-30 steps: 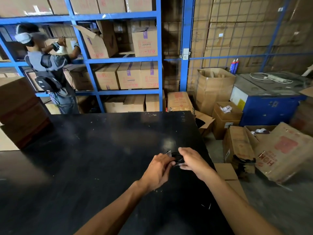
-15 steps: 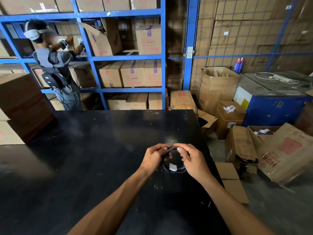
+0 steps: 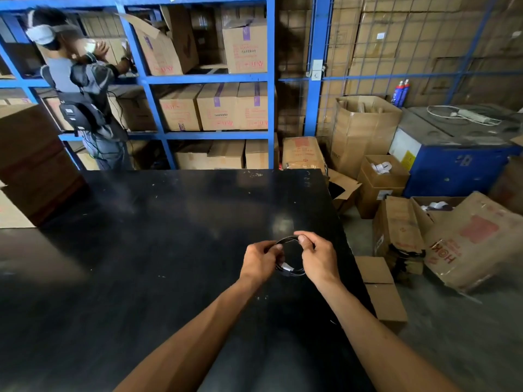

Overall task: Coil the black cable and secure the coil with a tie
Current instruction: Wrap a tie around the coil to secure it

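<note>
Between both hands [image 3: 290, 257], coiled black cable [image 3: 285, 240].

Black table [image 3: 169, 250], blue shelving [image 3: 209, 79], cardboard boxes [image 3: 218, 106]

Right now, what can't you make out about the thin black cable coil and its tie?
Head view only:
- Thin black cable coil: its sides are covered by the left hand and right hand; black on the black tabletop.
- Small white tag: too small to tell whether it is a fastened tie.
- Cable ends: not visible.
</note>
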Demonstrator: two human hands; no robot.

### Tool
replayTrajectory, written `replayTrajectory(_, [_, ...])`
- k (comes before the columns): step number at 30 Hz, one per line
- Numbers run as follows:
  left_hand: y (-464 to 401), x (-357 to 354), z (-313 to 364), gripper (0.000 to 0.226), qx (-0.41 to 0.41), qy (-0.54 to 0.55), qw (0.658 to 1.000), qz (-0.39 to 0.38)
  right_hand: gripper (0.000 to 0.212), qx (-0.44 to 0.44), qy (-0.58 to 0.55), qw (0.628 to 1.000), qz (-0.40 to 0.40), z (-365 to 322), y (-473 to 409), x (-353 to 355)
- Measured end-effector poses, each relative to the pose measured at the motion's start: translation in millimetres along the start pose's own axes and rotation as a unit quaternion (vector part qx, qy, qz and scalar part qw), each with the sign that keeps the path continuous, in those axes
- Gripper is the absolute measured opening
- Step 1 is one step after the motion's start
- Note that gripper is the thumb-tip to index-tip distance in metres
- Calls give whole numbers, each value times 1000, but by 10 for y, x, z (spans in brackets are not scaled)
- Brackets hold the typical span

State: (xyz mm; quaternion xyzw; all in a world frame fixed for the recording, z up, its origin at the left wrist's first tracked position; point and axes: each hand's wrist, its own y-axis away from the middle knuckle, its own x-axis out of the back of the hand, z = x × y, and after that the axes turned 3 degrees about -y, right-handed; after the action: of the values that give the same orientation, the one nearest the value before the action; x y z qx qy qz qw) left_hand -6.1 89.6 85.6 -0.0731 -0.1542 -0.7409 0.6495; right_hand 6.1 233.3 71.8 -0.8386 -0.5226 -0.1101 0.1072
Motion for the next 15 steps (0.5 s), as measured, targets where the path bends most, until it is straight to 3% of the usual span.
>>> replayTrajectory(2, [-22, -58, -20, 19, 7, -21, 1000, 20, 25, -6, 14, 1000, 6, 77, -39, 22])
replayTrajectory(5, [-45, -187, -93, 20, 8, -175, 984, 17, 26, -5, 32, 999, 1, 191, -55, 40])
replayTrajectory(9, [-160, -286, -182, 24, 8, -299, 954, 19, 24, -46, 24, 997, -60, 382, -49, 97])
replayTrajectory(15, [-308, -351, -580, 25, 13, -369, 929, -7, 23, -150, 188, 961, -141, 877, -321, 613])
